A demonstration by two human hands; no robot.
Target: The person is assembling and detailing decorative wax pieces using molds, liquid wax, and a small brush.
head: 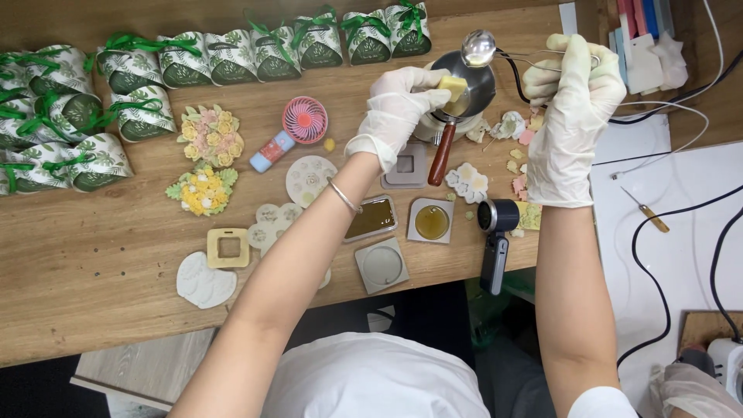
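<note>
My left hand (pixel 395 112), in a white glove, holds a yellow wax block (pixel 453 87) over a small metal melting pot (pixel 472 89) with a brown wooden handle (pixel 442 155). My right hand (pixel 571 116), also gloved, grips a metal spoon (pixel 479 48) by its handle, the bowl of the spoon above the pot's far rim. The pot stands on a white base on the wooden table (pixel 93 263).
Green-ribboned gift boxes (pixel 232 56) line the far and left table edge. Flower-shaped wax pieces (pixel 209 135), a pink mini fan (pixel 304 120), silicone moulds (pixel 381 265), filled moulds (pixel 431 221) and a black heat tool (pixel 495 240) lie nearby. Cables (pixel 673 224) run at right.
</note>
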